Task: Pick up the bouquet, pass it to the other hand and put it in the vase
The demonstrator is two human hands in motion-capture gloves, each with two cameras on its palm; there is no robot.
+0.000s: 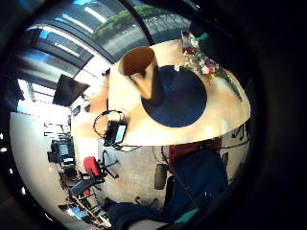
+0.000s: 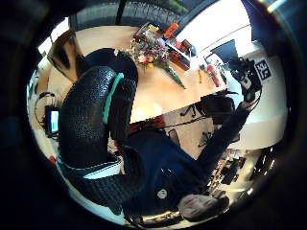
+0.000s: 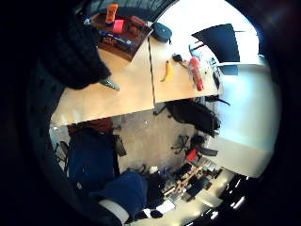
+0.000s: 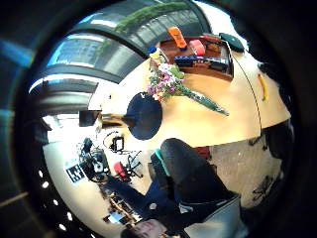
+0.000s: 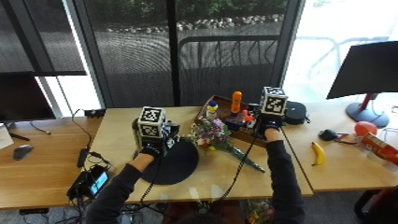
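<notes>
The bouquet point(image 5: 214, 135) lies on the wooden bench point(image 5: 267, 172) between both raised hands, its blooms at the edge of a round dark mat point(image 5: 171, 163). A wooden tray point(image 5: 214, 105) of bottles sits just behind, a banana point(image 5: 317, 153) off to the right. The vase point(image 1: 141, 72) is mostly hidden behind the left hand point(image 5: 152, 149). Whether the fingers of the left or right hand point(image 5: 268, 125) are curled, I cannot tell. Dark windows run behind.
</notes>
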